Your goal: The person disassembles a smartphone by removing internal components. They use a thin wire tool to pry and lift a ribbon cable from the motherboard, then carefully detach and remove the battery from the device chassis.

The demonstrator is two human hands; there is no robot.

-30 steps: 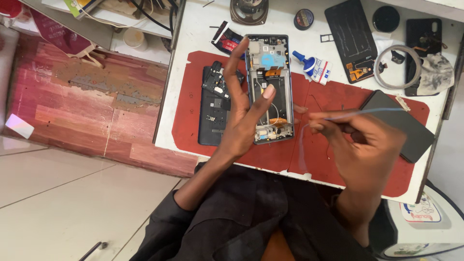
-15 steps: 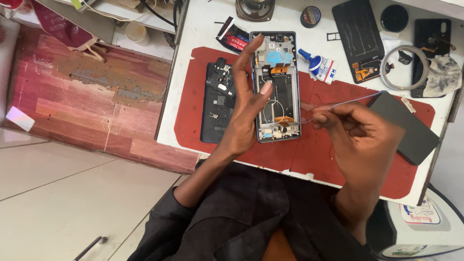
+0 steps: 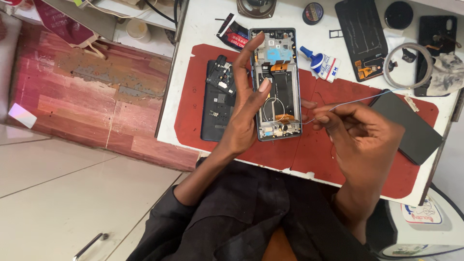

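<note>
An opened phone frame (image 3: 278, 63) with exposed parts lies on a red work mat (image 3: 193, 96). My left hand (image 3: 244, 113) holds its left edge, fingers stretched up along the side. My right hand (image 3: 360, 137) sits to the right of the phone and pinches a thin pale wire (image 3: 355, 100). The wire runs from my fingertips up to the right, and a loop of it lies inside the phone. A dark back cover (image 3: 217, 99) with small parts lies on the mat left of the phone.
On the white table (image 3: 203, 24) are a blue-capped glue tube (image 3: 319, 60), a black phone panel (image 3: 360, 36), a tape roll (image 3: 411, 65), a round speaker (image 3: 256, 7), a small tin (image 3: 313, 12) and a dark slab (image 3: 411, 125). Tiled floor lies at left.
My left hand has shifted lower on the phone, baring more of the frame. My right hand has drawn the wire tight, its end now close to the phone's lower right.
</note>
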